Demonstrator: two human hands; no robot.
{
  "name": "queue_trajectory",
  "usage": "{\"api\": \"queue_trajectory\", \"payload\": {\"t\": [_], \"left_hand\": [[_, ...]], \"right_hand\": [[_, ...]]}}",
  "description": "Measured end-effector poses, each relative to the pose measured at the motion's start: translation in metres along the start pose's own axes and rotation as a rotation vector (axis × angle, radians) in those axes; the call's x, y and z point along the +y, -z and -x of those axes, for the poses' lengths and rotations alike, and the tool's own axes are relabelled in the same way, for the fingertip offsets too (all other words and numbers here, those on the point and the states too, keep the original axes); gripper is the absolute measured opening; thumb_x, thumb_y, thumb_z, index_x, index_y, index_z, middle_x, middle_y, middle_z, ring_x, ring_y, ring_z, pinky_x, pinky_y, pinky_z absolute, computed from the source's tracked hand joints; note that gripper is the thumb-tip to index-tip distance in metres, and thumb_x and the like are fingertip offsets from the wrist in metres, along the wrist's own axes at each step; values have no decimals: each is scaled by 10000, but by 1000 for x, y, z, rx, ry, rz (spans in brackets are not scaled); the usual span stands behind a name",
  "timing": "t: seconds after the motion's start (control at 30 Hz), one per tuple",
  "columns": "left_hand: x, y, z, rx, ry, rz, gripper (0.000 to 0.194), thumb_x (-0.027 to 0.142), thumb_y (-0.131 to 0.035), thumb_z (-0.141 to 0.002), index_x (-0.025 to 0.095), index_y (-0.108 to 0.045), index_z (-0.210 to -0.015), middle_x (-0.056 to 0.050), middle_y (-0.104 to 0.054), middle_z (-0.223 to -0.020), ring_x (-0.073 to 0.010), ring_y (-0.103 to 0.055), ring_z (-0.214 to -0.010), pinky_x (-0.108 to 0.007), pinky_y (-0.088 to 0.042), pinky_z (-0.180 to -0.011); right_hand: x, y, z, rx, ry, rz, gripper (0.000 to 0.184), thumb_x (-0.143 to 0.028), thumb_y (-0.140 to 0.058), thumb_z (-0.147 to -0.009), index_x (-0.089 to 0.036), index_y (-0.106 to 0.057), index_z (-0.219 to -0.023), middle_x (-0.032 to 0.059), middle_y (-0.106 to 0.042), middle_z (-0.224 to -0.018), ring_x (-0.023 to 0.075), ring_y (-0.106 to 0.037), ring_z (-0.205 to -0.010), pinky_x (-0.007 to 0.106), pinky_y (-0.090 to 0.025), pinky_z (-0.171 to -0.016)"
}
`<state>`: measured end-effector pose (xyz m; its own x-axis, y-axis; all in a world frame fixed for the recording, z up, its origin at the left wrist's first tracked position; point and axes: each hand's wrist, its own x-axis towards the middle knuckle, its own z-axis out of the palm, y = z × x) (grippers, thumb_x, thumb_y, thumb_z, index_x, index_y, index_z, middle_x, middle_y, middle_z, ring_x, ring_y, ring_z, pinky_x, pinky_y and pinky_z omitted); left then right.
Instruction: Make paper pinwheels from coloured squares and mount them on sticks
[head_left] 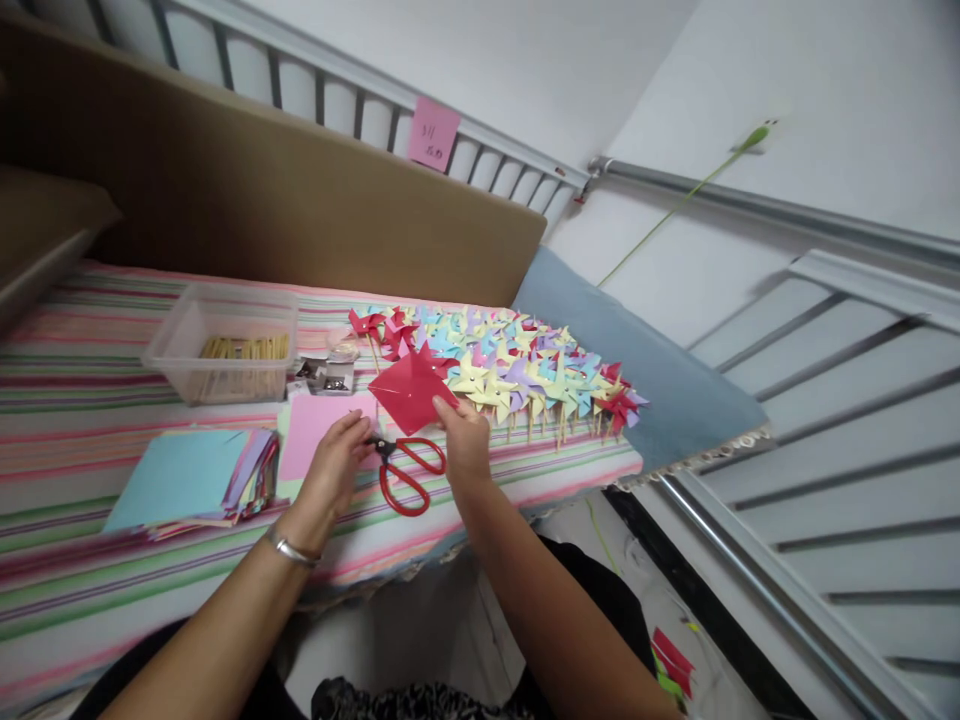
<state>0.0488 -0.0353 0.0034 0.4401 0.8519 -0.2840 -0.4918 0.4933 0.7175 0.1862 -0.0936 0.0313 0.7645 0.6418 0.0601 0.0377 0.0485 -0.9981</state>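
Observation:
My right hand (pixel 463 436) pinches the lower right corner of a red paper square (pixel 409 392) and holds it just above the striped cloth (pixel 90 420). My left hand (pixel 339 458) is curled beside the paper's lower left edge, fingertips by the pivot of the red-handled scissors (pixel 405 472); whether it grips anything is unclear. The scissors lie on the cloth between my two hands. A pink sheet (pixel 315 428) lies under my left hand.
Many finished paper pinwheels (pixel 517 368) on sticks lie in rows behind the red sheet. A clear plastic tub (pixel 225 340) holds wooden sticks. A stack of coloured paper (pixel 191 478) lies at the left. Small metal parts (pixel 322 375) sit by the tub. A blue pillow (pixel 660 380) lies to the right.

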Motion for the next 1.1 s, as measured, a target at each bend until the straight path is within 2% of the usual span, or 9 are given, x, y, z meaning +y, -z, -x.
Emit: {"api": "queue_trajectory", "payload": {"t": [0.1,0.2,0.37,0.5,0.6,0.7,0.83,0.97,1.1], "left_hand": [[-1,-8,10,-139,12,148,302,303,-729,-730,186,-662,-1000,-80,-670,-1080,-190,-613,-1010,-299,-498,-851],[0,-16,21,-297,65,324,236,355,-725,-741,177,-681,-890,-59,-688,-958,-178,-622,-960,-287,-504,-864],[3,-13,20,-156,175,451,100,184,-590,-847,129,-660,-802,-50,-694,-782,-119,-651,-729,-195,-538,-699],[7,-7,12,-66,257,409,235,136,-450,-899,85,-644,-777,-85,-679,-671,-137,-637,-556,-211,-536,-517],[10,-8,9,-83,156,402,198,99,-457,-883,79,-654,-891,-109,-713,-798,-182,-685,-700,-276,-586,-634],[10,-9,9,-82,89,380,202,64,-483,-861,99,-645,-975,-105,-720,-921,-210,-688,-845,-368,-587,-776],[6,-8,11,-159,137,295,224,66,-500,-852,83,-629,-1034,-135,-708,-996,-239,-675,-923,-427,-564,-844],[3,-8,15,-257,203,162,281,55,-535,-824,72,-616,-1093,-151,-700,-1030,-258,-677,-919,-422,-569,-837],[3,-9,14,-280,254,117,262,73,-530,-832,46,-625,-1075,-165,-705,-1004,-242,-687,-877,-354,-580,-802]], "right_hand": [[-6,0,8,-25,355,372,166,-299,-605,-809,-179,-716,-840,42,-660,-843,179,-564,-836,309,-423,-824],[-4,-7,26,-134,674,743,204,-247,-538,-875,-222,-727,-951,63,-667,-921,200,-543,-920,344,-382,-871],[8,-18,50,-307,849,950,236,-247,-533,-885,-221,-681,-1067,69,-665,-1063,233,-514,-970,390,-365,-848],[9,-9,55,-432,898,813,202,-266,-550,-877,-216,-686,-1019,74,-645,-1135,232,-514,-1061,396,-380,-912],[5,8,50,-357,764,584,161,-256,-572,-847,-206,-705,-922,76,-675,-1025,214,-564,-1003,377,-415,-910],[-1,22,40,-217,379,365,172,-296,-573,-826,-191,-704,-862,62,-688,-889,199,-608,-877,344,-464,-812],[-10,27,26,-194,-61,71,285,-395,-617,-767,-182,-681,-947,38,-687,-869,175,-621,-805,280,-468,-684],[-15,24,14,-246,-227,-85,428,-357,-739,-617,-162,-650,-987,25,-675,-828,152,-616,-716,252,-447,-614],[-7,21,9,-256,-236,-208,429,-251,-763,-542,-148,-642,-941,-9,-642,-705,135,-601,-655,246,-450,-609]]}}
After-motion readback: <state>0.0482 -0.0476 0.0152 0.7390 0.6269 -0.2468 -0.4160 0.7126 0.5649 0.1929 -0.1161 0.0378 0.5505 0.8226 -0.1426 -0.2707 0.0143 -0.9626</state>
